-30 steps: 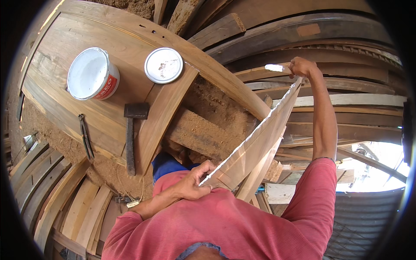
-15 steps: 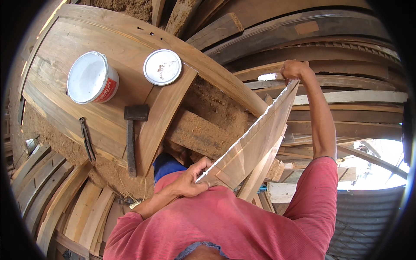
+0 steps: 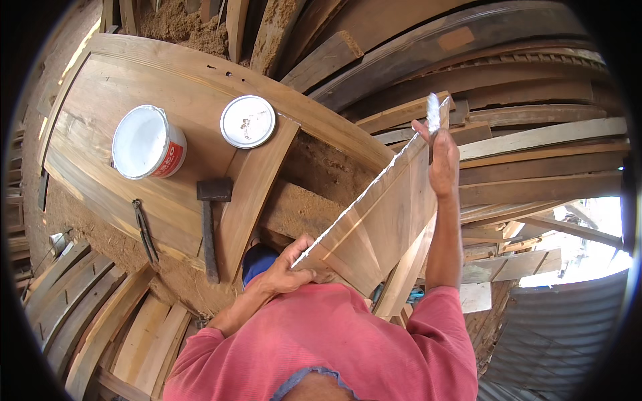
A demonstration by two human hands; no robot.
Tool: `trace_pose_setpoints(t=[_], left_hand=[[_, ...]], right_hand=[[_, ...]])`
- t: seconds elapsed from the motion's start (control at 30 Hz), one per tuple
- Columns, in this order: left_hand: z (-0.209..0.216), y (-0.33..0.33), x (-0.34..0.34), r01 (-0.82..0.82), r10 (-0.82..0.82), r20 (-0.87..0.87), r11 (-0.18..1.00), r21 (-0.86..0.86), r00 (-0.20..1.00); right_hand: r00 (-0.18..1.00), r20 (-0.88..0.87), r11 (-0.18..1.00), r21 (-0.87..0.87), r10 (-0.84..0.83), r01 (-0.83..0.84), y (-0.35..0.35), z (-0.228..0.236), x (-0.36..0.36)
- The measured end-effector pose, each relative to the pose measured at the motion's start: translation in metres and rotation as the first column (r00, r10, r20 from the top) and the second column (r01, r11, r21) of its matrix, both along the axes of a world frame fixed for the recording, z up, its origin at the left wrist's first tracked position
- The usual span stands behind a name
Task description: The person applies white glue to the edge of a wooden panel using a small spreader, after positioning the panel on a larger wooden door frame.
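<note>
My left hand grips the near corner of a wooden panel, which stands tilted against my front. A line of white paste runs along the panel's upper edge, from that corner to the far end. At the far end my right hand is closed around a flat stick. The stick points up and is thickly coated in white; whether it has bristles I cannot tell.
On a wooden door at left stand an open white bucket and its lid. A mallet and pincers lie nearer. Planks are stacked at right, more boards at lower left.
My right hand has turned and come nearer, swinging the coated stick from pointing left to pointing up. My left hand keeps its hold on the panel. The view has shifted slightly.
</note>
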State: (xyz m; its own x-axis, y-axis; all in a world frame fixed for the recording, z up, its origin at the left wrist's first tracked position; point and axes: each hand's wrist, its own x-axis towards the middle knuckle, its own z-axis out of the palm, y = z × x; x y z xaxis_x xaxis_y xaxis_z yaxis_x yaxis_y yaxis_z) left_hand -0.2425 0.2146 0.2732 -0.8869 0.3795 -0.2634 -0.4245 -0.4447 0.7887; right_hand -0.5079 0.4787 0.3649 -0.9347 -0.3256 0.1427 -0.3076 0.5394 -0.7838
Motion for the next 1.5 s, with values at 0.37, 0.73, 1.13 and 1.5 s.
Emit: trace_pose_setpoints(t=[0.37,0.73,1.13,1.5], left_hand=[[0.004,0.004,0.003,-0.045,0.044,0.104,0.999,0.008,0.994],[-0.023,0.002,0.006,-0.064,0.064,0.007,0.997,-0.050,0.998],[-0.032,-0.002,0.008,-0.109,0.112,0.132,0.994,-0.030,0.985],[-0.047,0.003,0.020,-0.238,0.219,0.287,0.971,0.032,0.932]], right_hand=[[0.960,-0.212,0.982,-0.002,-0.183,0.187,0.017,-0.058,0.032],[0.936,-0.017,0.926,-0.155,-0.351,0.344,0.031,-0.038,0.056],[0.949,0.006,0.920,-0.244,-0.315,0.307,0.034,-0.055,0.093],[0.964,-0.129,0.973,-0.022,-0.230,0.229,0.034,-0.034,0.108]])
